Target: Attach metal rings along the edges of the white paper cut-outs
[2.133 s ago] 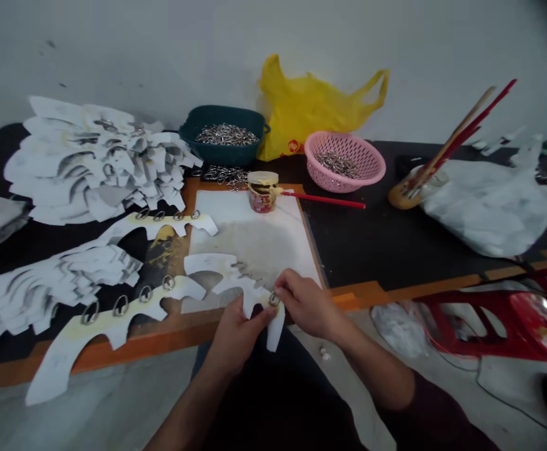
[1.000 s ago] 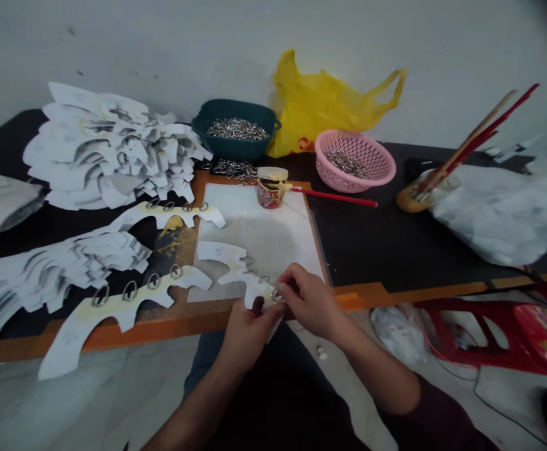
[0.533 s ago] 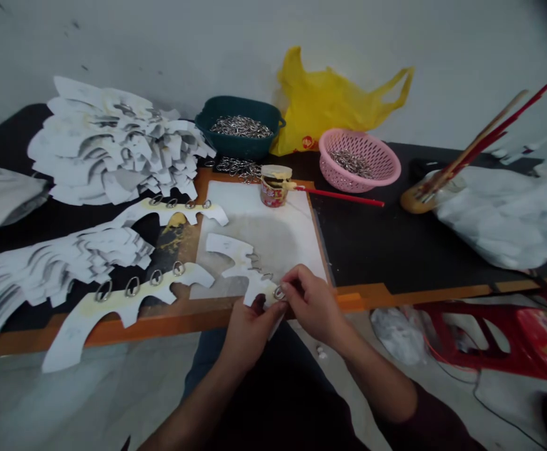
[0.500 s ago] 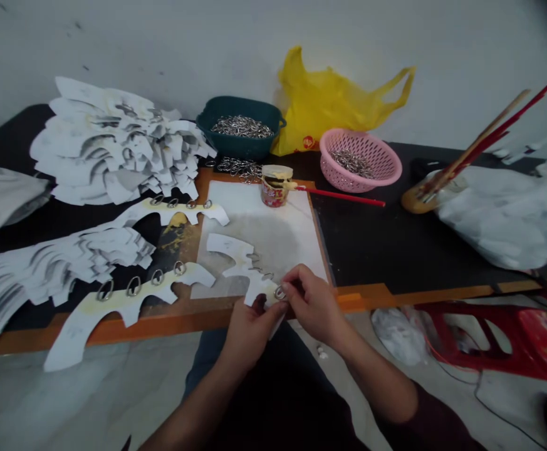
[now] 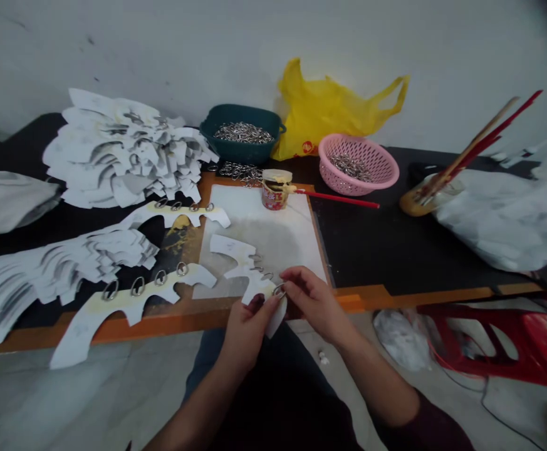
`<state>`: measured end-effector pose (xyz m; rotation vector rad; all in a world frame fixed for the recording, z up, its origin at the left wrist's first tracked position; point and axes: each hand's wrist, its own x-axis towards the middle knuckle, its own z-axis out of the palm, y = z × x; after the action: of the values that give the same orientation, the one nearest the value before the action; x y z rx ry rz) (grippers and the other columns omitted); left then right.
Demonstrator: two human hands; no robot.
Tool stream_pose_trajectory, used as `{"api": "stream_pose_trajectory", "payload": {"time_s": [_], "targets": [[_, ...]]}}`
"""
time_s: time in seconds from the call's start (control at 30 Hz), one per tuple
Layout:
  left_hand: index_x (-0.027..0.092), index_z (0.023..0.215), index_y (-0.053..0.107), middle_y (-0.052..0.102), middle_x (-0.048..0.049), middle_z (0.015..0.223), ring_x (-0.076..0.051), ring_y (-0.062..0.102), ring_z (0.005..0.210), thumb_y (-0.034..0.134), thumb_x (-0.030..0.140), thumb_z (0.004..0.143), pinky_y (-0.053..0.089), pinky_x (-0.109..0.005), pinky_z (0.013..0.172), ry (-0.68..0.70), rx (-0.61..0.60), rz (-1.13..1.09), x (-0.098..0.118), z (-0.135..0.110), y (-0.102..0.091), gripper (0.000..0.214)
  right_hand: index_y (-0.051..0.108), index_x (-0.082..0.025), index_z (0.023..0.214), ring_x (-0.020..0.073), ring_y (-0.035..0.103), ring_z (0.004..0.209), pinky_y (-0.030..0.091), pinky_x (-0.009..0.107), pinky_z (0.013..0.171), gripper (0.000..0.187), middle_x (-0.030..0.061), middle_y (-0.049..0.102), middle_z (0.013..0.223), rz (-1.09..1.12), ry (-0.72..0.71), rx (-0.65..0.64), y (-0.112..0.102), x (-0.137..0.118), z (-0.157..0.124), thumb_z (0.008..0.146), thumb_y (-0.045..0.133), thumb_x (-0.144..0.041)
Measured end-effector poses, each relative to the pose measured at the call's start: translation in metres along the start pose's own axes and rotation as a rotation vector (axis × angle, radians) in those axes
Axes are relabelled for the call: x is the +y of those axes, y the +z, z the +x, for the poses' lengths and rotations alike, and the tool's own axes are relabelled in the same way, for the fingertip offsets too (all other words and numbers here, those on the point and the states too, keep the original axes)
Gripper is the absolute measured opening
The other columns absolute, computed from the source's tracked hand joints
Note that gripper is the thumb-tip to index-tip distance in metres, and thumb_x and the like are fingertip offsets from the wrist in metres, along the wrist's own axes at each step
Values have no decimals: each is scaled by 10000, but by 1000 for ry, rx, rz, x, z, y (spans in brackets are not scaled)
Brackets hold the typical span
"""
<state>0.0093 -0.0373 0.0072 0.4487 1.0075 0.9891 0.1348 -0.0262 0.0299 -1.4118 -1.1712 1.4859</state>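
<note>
My left hand (image 5: 249,322) is closed on a white cut-out piece (image 5: 235,248) with curved notches, its thumb pressing near the piece's lower end. Small metal rings stand along the notched edge of this piece. At its near end, the fingertips of my right hand (image 5: 317,304) are at a metal ring (image 5: 279,289), thumb and index finger bent around its right side. Left of my hands, a similar white piece (image 5: 135,302) with several rings lies over the table's front edge. A white sheet (image 5: 296,241) lies under the far part of the held piece.
A tub of yellowish paste (image 5: 274,195) has a red stick (image 5: 343,200) beside it. Behind are a green basin (image 5: 217,147) and a pink basket (image 5: 386,166) of metal rings. White pieces (image 5: 108,156) are heaped left. A yellow bag (image 5: 324,103) and a whitish plastic bag (image 5: 503,219) stand farther off.
My right hand's fingers have loosened and shifted slightly up from the ring, which shows more plainly. More of the white piece's near end is visible below my left thumb.
</note>
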Motion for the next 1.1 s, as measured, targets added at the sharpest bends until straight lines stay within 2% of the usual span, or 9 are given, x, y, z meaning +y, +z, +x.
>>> {"api": "stream_pose_trajectory", "payload": {"time_s": [0.07,0.2,0.43,0.53,0.67,0.77,0.83,0.93,1.1], "targets": [[137,838,637,675,-36,803,-137,609,708,705,245,638,470,-246,696,6,-5,-1,2,-1,3,238,546,-194,834,103,516,587,474,226,529,156,-18,537,700,-2,9,-19,-3,0,-1,793,512,-341],[150,939,597,663,-51,899,-149,607,801,706,223,641,463,-257,759,41,1,-6,8,-5,7,326,601,-183,800,124,550,656,475,238,598,171,9,588,733,-209,-92,35,-5,1,-3,810,507,-325],[152,992,549,650,-37,854,-124,601,737,723,193,619,463,-241,722,2,33,-125,12,-13,11,414,629,-208,809,142,570,723,450,255,658,160,17,624,769,-501,-297,104,-2,-8,-10,837,480,-261],[145,975,565,653,-47,890,-132,604,777,710,174,634,457,-250,756,37,23,-165,9,-13,13,371,640,-215,832,147,578,748,449,263,682,146,20,637,792,-519,-336,115,-3,-8,-10,827,498,-247],[147,1050,556,646,-78,987,-166,604,884,690,136,649,445,-279,820,23,-5,-264,6,-11,16,423,584,-219,935,128,576,698,469,235,614,143,1,610,774,-354,-247,82,-6,-1,-8,807,527,-250],[157,1100,529,646,-75,984,-174,604,905,683,116,650,438,-296,848,13,3,-317,4,-9,20,478,544,-219,885,110,548,639,464,213,552,94,-18,546,735,-265,-290,167,-8,4,-11,793,544,-231],[176,1103,515,649,-55,962,-159,606,893,673,105,656,439,-290,848,24,12,-340,3,-8,24,479,573,-213,811,121,555,717,478,237,633,41,5,536,793,-367,-410,238,-9,5,-15,798,535,-212],[191,1055,509,651,-27,902,-132,613,840,664,94,659,453,-266,812,32,31,-355,0,-7,30,436,632,-218,859,148,559,824,482,276,727,138,49,538,898,-603,-534,318,-10,5,-21,820,502,-196],[222,1013,500,642,3,883,-121,607,840,661,78,642,448,-260,824,22,47,-381,-4,-3,35,430,631,-196,909,171,576,884,495,302,777,183,94,567,1010,-746,-549,395,-7,4,-21,823,472,-175]]}}
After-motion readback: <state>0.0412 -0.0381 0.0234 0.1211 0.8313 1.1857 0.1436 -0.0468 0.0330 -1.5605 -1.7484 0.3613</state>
